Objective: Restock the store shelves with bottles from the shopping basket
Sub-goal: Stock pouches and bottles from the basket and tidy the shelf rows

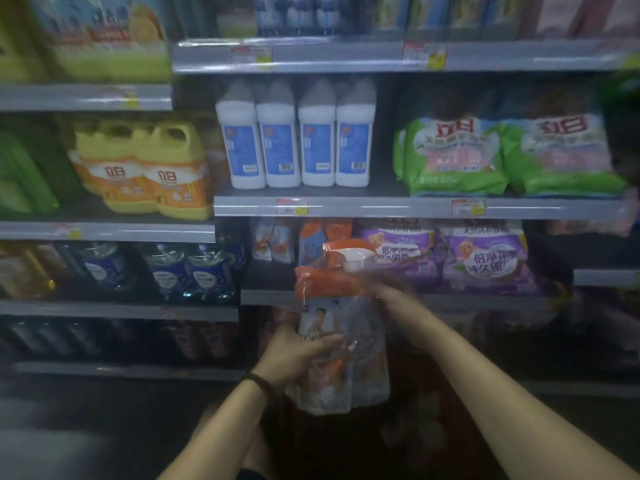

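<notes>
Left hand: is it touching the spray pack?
Touching. The head view shows the left hand with its fingers curled round the middle of the spray pack.

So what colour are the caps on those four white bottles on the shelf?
Grey caps on the white bottles; the head view shows them clearly.

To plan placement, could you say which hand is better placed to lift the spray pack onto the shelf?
Likely the left hand: its grip wraps the spray pack midway; the right hand is blurred at its top.
</notes>
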